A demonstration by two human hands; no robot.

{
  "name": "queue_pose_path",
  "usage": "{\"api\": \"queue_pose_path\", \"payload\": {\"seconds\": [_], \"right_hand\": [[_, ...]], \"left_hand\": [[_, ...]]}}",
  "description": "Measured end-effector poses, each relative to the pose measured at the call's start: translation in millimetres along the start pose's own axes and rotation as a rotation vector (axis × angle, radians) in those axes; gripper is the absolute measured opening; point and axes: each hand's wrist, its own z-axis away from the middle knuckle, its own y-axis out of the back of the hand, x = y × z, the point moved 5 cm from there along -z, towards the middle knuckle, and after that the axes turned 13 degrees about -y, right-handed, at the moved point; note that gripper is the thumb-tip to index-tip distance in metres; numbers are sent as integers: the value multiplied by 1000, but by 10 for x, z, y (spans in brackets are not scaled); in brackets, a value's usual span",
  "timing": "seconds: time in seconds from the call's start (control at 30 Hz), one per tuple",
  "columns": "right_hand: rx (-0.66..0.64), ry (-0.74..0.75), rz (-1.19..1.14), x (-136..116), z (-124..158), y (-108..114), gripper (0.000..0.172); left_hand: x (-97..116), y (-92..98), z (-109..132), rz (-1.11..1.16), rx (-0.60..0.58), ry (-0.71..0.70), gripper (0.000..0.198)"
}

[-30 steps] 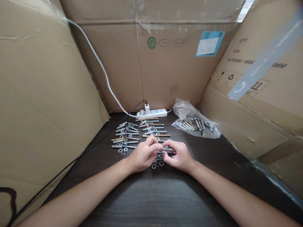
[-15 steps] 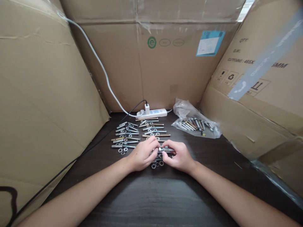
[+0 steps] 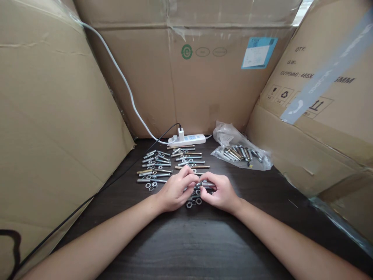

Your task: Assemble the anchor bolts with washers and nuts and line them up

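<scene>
In front of me my right hand [image 3: 220, 190] is closed, thumb and fingers pinching a silver expansion bolt [image 3: 206, 184] that lies roughly level. My left hand [image 3: 177, 188] meets it from the other side. Its thumb and fingertips are closed on the nut at the bolt's end and mostly cover it. Just below the fingers, a hex nut [image 3: 189, 204] and a washer [image 3: 199, 201] lie on the dark table beside other metal parts, partly hidden by my hands.
Bolts, sleeves, nuts and washers lie in rows, one group [image 3: 154, 171] left and another [image 3: 189, 157] behind my hands. A clear plastic bag [image 3: 230, 134] holds more bolts. At the back is a white power strip [image 3: 198, 139] with cables. Cardboard walls [image 3: 204, 89] surround the table.
My left fingertips have shifted slightly right and up and now cover the nut that showed between the hands before. My right hand is almost still.
</scene>
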Motion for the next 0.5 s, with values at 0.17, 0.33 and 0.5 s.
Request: {"api": "queue_pose_path", "payload": {"seconds": [0.17,0.33,0.5], "right_hand": [[10,10,-8,1,5,0,12],[11,-1,2,-15,1,16,10],[3,-4,-9,-12,1,8,10]], "left_hand": [[-12,3,-26,-17,-44,51,14],[-34,-21,-31,-43,-110,67,19],[-30,-8,-30,-30,-72,78,14]]}}
